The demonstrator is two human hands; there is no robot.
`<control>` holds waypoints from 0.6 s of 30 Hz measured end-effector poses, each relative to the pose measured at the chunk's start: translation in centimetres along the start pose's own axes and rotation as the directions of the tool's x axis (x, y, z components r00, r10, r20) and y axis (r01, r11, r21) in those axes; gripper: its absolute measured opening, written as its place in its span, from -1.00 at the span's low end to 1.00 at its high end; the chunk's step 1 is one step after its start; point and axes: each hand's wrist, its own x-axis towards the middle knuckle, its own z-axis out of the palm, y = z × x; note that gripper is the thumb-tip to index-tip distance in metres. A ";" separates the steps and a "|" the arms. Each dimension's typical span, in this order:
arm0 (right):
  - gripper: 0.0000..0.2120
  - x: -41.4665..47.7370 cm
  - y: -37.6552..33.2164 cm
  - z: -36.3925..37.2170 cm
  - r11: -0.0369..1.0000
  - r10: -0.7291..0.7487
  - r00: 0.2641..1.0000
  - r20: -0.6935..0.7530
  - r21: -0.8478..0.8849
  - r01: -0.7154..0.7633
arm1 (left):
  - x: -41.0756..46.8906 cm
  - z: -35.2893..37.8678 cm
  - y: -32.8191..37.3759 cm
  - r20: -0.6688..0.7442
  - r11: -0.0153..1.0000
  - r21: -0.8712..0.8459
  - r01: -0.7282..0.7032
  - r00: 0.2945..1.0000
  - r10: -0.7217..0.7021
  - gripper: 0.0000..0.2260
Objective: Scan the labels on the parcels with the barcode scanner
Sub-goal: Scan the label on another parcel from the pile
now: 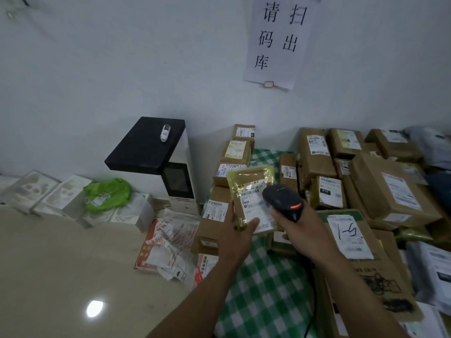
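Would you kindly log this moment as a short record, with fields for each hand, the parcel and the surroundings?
left hand: holds the yellow parcel by its lower edge
right hand: grips the barcode scanner, head over the parcel's label
scanner light: red, lit
surface: green checked cloth
surroundings: brown parcels piled behind and to the right
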 end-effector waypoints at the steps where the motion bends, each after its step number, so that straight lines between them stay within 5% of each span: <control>1: -0.66 0.1 -0.3 -0.2 1.000 -0.002 1.000 0.009 -0.011 0.002 | 0.8 0.4 0.3 -0.002 0.999 0.029 -0.020 1.000 0.020 -0.38; 18: -0.89 0.6 -2.5 -2.1 0.996 0.082 0.981 0.178 0.013 -0.086 | 4.3 2.8 1.0 -0.074 0.975 0.207 -0.085 0.992 0.103 -0.51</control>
